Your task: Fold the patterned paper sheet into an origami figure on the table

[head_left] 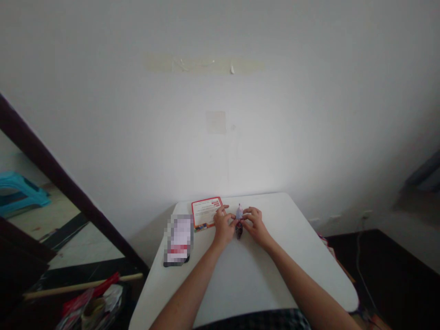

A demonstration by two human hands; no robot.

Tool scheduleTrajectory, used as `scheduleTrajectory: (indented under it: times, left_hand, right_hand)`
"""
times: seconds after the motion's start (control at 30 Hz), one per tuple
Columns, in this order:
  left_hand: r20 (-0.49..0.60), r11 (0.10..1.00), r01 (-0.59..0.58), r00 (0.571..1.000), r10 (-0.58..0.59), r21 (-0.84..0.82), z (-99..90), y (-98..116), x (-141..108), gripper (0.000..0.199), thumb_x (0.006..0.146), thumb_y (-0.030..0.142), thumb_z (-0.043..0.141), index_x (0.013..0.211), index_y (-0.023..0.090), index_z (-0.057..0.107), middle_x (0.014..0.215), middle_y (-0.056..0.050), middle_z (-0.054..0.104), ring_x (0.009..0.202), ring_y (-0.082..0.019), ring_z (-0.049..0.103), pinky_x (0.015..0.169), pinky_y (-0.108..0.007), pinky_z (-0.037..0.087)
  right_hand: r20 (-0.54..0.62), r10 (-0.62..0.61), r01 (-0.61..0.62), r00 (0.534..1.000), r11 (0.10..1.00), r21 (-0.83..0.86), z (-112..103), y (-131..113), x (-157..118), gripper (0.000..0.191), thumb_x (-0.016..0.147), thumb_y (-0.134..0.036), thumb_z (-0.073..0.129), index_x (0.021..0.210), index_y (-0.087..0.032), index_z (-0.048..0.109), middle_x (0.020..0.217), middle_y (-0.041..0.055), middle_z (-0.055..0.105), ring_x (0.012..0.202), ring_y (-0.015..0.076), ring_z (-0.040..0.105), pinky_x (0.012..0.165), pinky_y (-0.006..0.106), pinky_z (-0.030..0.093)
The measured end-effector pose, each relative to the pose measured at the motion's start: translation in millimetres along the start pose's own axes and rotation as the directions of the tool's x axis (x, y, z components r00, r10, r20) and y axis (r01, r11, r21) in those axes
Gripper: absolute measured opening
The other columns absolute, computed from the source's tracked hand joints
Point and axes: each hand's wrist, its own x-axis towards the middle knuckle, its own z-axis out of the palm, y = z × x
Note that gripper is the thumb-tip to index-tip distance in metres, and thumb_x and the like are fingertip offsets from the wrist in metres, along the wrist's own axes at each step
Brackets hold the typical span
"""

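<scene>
A small, narrow piece that looks like folded paper (239, 212) stands out between my hands, pale lilac at its far end and dark and speckled at its near end. From the left side, my left hand (223, 223) pinches its middle with thumb and finger; the other fingers are spread above a red-edged card (205, 213) with printed text. My right hand (255, 224) pinches the same piece from the right, its fingers curled. The fingertips cover the middle of the piece, so its exact folds are hidden.
Both forearms rest over a white table (237, 279) set against a wall. A blurred-out phone-like object (178, 240) lies left of the card. On the floor to the left sits a bin with rubbish (96, 307). A blue stool (22, 192) appears at far left.
</scene>
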Motion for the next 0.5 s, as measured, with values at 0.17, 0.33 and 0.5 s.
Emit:
scheduleTrajectory:
  times: [0.17, 0.33, 0.5]
  left_hand:
    - [0.006, 0.999, 0.03, 1.0, -0.03, -0.017, -1.7, -1.2, 1.0, 0.002, 0.072, 0.026, 0.074, 0.07, 0.024, 0.075, 0.122, -0.006, 0.058, 0.119, -0.027, 0.05, 0.104, -0.05, 0.037]
    - [0.004, 0.998, 0.06, 0.998, -0.06, -0.029, -2.2, 0.2, 1.7, 0.006, 0.073, 0.029, 0.074, 0.076, 0.025, 0.077, 0.126, -0.007, 0.058, 0.12, -0.028, 0.051, 0.105, -0.05, 0.036]
    - [0.027, 0.999, 0.031, 0.999, -0.03, -0.014, -2.2, 2.6, 1.3, 0.005, 0.073, 0.028, 0.074, 0.075, 0.025, 0.077, 0.131, -0.006, 0.057, 0.122, -0.028, 0.05, 0.106, -0.05, 0.035]
  right_hand:
    - [-0.054, 0.02, -0.019, 0.998, 1.0, 0.004, -3.3, 6.4, 1.9, 0.015, 0.084, -0.04, 0.063, 0.083, -0.027, 0.071, 0.108, 0.0066, 0.061, 0.116, 0.0254, 0.044, 0.105, 0.048, 0.033]
    - [-0.085, 0.042, -0.043, 0.995, 0.999, -0.017, -6.3, 11.7, 3.0, 0.016, 0.082, -0.041, 0.065, 0.083, -0.027, 0.072, 0.108, 0.0066, 0.061, 0.116, 0.026, 0.044, 0.105, 0.047, 0.033]
    - [-0.057, 0.038, -0.039, 0.998, 0.999, -0.018, -4.5, 9.1, 1.9, 0.016, 0.083, -0.04, 0.063, 0.083, -0.026, 0.072, 0.108, 0.0068, 0.062, 0.114, 0.0257, 0.047, 0.104, 0.047, 0.034]
